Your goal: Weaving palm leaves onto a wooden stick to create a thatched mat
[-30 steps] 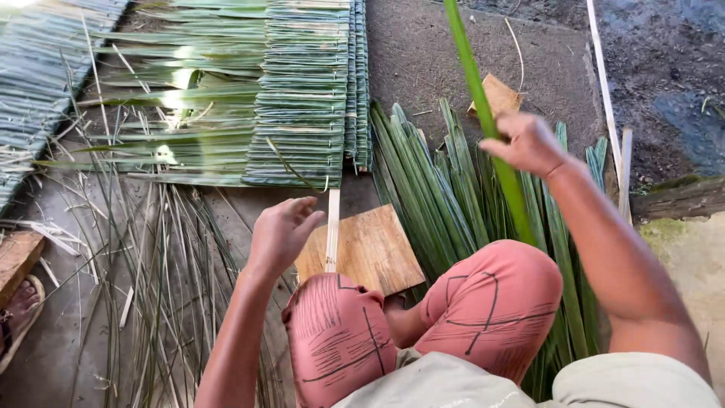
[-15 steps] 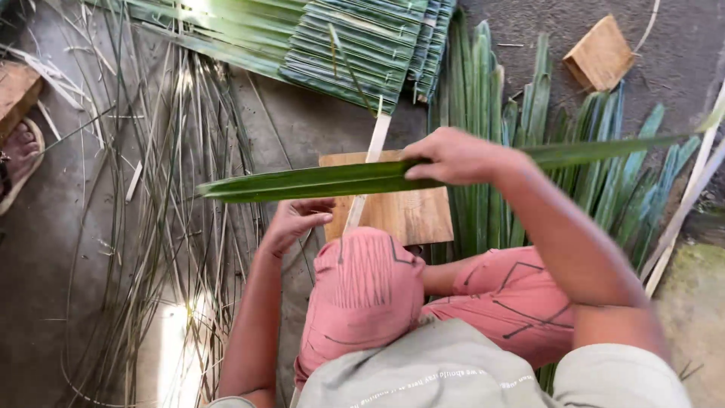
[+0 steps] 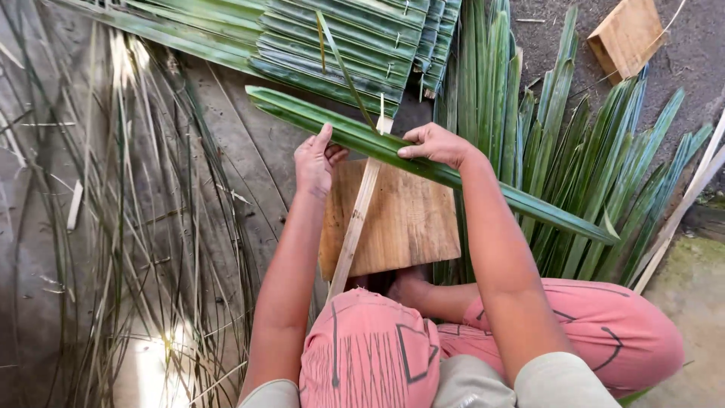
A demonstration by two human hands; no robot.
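Observation:
A long green palm leaf lies slanted across the view, from upper left down to the right. My left hand pinches it near its left part, thumb up. My right hand grips it a little further along. Beneath both hands sits a square wooden board with a thin pale stick leaning across it. My knees in pink patterned trousers show below.
A panel of stitched, folded palm leaves lies at the top. A pile of loose green leaves spreads at the right. Thin leaf ribs litter the wooden floor on the left. A second small wooden block rests top right.
My right hand swung the leaf down from upright to lie across the board. My left hand came up off the stick and took hold of the leaf.

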